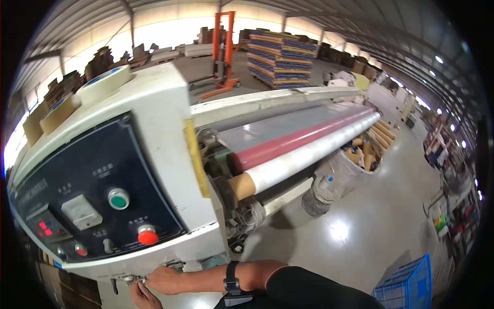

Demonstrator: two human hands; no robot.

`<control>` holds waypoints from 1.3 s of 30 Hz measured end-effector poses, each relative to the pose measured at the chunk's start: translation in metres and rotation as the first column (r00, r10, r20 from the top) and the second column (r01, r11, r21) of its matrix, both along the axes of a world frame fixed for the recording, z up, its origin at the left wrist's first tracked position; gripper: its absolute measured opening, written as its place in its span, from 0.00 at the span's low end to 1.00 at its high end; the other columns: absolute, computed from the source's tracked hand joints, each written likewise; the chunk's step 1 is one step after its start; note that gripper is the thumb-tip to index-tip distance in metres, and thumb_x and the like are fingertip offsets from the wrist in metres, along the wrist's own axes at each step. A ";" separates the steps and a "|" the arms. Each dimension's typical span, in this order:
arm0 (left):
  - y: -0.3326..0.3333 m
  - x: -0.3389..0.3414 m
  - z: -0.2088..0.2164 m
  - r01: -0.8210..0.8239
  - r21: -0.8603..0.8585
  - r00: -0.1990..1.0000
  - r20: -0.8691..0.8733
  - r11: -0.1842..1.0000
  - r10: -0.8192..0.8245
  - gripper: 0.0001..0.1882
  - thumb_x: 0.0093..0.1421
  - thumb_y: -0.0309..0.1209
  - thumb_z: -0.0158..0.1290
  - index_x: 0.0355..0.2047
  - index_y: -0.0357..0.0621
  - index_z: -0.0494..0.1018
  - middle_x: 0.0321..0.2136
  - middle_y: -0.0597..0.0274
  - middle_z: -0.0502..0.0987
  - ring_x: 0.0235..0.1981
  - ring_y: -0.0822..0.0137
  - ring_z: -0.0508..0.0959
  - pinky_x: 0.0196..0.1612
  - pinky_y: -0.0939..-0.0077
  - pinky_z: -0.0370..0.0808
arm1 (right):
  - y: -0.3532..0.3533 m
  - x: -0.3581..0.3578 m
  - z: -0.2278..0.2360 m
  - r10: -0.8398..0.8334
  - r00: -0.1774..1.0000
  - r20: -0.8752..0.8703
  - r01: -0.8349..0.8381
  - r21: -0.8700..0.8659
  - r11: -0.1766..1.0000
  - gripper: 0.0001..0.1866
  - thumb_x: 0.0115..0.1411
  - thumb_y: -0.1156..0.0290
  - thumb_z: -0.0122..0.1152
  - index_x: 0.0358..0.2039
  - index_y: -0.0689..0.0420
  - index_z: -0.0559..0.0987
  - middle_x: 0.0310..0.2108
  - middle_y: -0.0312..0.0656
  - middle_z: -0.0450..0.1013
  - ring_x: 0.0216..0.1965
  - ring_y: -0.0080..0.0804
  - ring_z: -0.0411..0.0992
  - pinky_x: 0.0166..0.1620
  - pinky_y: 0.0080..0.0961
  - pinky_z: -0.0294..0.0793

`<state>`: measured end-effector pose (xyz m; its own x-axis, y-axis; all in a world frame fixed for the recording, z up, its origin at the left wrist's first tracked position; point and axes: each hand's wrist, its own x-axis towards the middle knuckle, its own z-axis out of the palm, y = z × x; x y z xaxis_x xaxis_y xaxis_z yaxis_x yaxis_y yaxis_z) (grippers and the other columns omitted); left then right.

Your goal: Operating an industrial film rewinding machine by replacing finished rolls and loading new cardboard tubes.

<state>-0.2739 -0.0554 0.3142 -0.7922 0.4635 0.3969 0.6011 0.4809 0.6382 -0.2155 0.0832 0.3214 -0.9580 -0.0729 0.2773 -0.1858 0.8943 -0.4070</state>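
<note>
My right hand [163, 280] reaches in from the right, a black strap [232, 282] around its forearm, and is closed at a small metal fitting [126, 278] under the front of a white machine cabinet [154, 98]. Just below it, my left hand [144, 297] has its fingers pinched together at the same fitting. What lies between the fingers of either hand is too small to make out. A dark lever [114, 286] hangs left of the hands. Above them is a dark control panel [92, 190] with a green button [118, 199] and a red button [147, 235].
Rolls of tape [105, 82] lie on the cabinet. A white roll [314, 154] and a red roller [309, 136] stretch away to the right. Beyond stand a bucket [315, 202], a bin of cardboard tubes [360, 167], an orange lift stacker [229, 51] and a blue crate [411, 286].
</note>
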 end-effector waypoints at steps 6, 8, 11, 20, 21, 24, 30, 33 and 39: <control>-0.006 0.006 0.019 0.002 -0.069 1.000 0.005 0.998 -0.001 0.13 0.62 0.35 0.47 0.38 0.39 0.75 0.34 0.51 0.78 0.35 0.54 0.77 0.39 0.67 0.73 | -0.003 0.007 0.002 -0.033 0.996 -0.088 0.028 -0.050 0.998 0.06 0.49 0.72 0.53 0.27 0.60 0.75 0.25 0.46 0.71 0.29 0.44 0.74 0.34 0.37 0.73; -0.014 -0.004 0.021 0.013 -0.119 0.999 0.044 0.993 -0.008 0.13 0.62 0.35 0.48 0.39 0.39 0.75 0.35 0.50 0.78 0.34 0.54 0.77 0.39 0.67 0.73 | -0.002 0.010 0.001 -0.039 0.995 -0.094 0.035 -0.047 0.998 0.06 0.49 0.72 0.54 0.27 0.60 0.75 0.26 0.46 0.70 0.30 0.43 0.73 0.34 0.37 0.73; -0.021 -0.019 0.034 -0.074 -0.067 0.997 0.016 0.995 0.075 0.14 0.61 0.35 0.48 0.40 0.38 0.75 0.36 0.49 0.78 0.35 0.55 0.77 0.39 0.68 0.73 | 0.017 0.049 0.024 -0.064 0.989 -0.134 0.049 -0.116 0.992 0.09 0.50 0.71 0.55 0.32 0.60 0.72 0.31 0.45 0.68 0.32 0.43 0.72 0.35 0.38 0.72; -0.060 -0.063 0.001 -0.466 0.441 0.872 0.376 0.767 0.314 0.20 0.61 0.37 0.49 0.45 0.30 0.69 0.37 0.47 0.75 0.32 0.60 0.75 0.34 0.70 0.73 | 0.075 0.168 0.004 -0.314 0.949 0.014 0.288 -0.436 0.852 0.12 0.57 0.68 0.51 0.42 0.54 0.69 0.40 0.43 0.67 0.39 0.47 0.71 0.41 0.41 0.70; -0.066 -0.048 -0.017 -0.407 0.268 0.903 0.265 0.873 0.339 0.20 0.61 0.37 0.49 0.45 0.30 0.69 0.37 0.48 0.75 0.32 0.61 0.74 0.34 0.70 0.72 | 0.091 0.188 0.000 -0.336 0.935 0.110 0.349 -0.441 0.827 0.15 0.58 0.65 0.52 0.46 0.55 0.69 0.44 0.45 0.67 0.42 0.47 0.70 0.42 0.42 0.69; -0.047 0.044 -0.049 -0.222 0.165 0.890 0.436 0.961 0.131 0.20 0.61 0.36 0.49 0.46 0.31 0.70 0.32 0.54 0.75 0.31 0.64 0.73 0.33 0.70 0.72 | 0.127 0.258 -0.002 -0.423 0.886 0.189 0.461 -0.440 0.771 0.17 0.59 0.65 0.52 0.47 0.55 0.69 0.41 0.47 0.70 0.41 0.48 0.71 0.43 0.40 0.69; 0.188 0.251 0.016 0.650 0.169 0.721 0.170 0.741 -0.672 0.25 0.46 0.33 0.63 0.44 0.37 0.69 0.39 0.49 0.73 0.38 0.51 0.73 0.42 0.64 0.70 | 0.180 0.445 -0.046 -0.583 0.763 0.279 0.642 -0.432 0.633 0.16 0.59 0.63 0.54 0.45 0.57 0.71 0.38 0.48 0.73 0.38 0.47 0.73 0.41 0.37 0.71; 0.284 0.305 0.047 0.732 -0.175 0.635 -0.173 0.658 -0.753 0.45 0.33 0.34 0.69 0.53 0.42 0.63 0.53 0.47 0.64 0.53 0.45 0.64 0.54 0.56 0.63 | 0.211 0.525 -0.050 -0.666 0.696 0.267 0.698 -0.469 0.541 0.16 0.58 0.63 0.56 0.44 0.57 0.72 0.36 0.48 0.74 0.36 0.45 0.73 0.39 0.36 0.71; 0.449 0.390 0.100 0.653 -0.379 0.536 -0.380 0.656 -0.754 0.49 0.28 0.31 0.70 0.55 0.48 0.61 0.54 0.47 0.61 0.57 0.45 0.59 0.60 0.50 0.54 | 0.269 0.659 -0.014 -0.809 0.438 0.393 0.851 -0.472 0.231 0.14 0.56 0.65 0.58 0.42 0.57 0.74 0.30 0.45 0.75 0.32 0.41 0.74 0.37 0.33 0.72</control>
<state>0.1162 0.3938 0.4147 0.0900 0.8834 0.4599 0.9777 -0.1663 0.1281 0.4439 0.3524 0.3079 -0.4007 0.9079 -0.1228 0.5607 0.1370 -0.8166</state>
